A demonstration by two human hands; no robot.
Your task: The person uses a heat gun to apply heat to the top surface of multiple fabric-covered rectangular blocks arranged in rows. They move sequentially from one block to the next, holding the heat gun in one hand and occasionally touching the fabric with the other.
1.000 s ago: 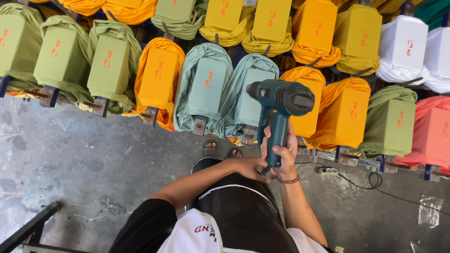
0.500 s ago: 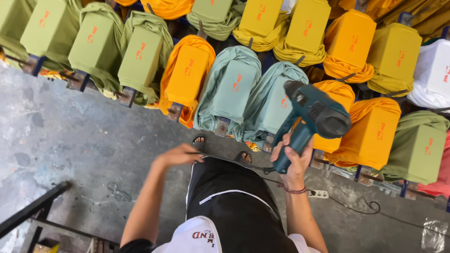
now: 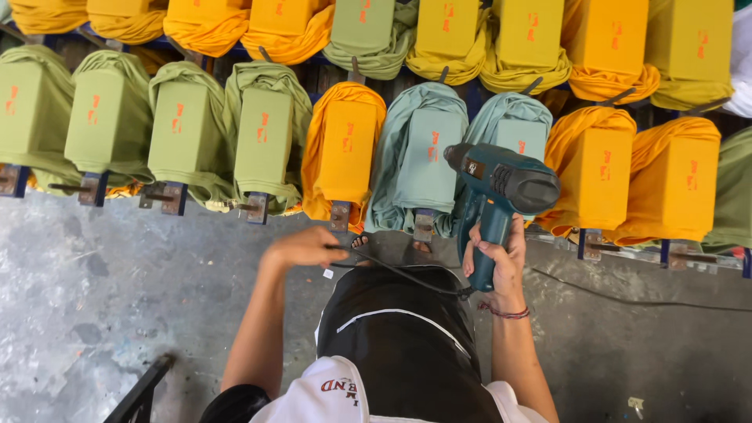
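Your right hand [image 3: 500, 262] is clenched round the grip of a dark teal, pistol-shaped plastic heat gun [image 3: 498, 196], held upright with its nozzle pointing left, in front of a pale teal garment stretched over a flat upright form [image 3: 513, 129]. A thin black power cord [image 3: 407, 276] runs from the base of the grip leftward to your left hand [image 3: 304, 247], whose fingers close loosely on the cord above a black apron [image 3: 407, 337]. Beyond both hands, two rows of similar forms stand side by side: olive green garments [image 3: 188, 133] at left, an orange one [image 3: 345, 149] beside the teal pair, more orange [image 3: 674, 184] at right, mustard yellow [image 3: 525, 39] behind, above a grey concrete floor [image 3: 102, 305]
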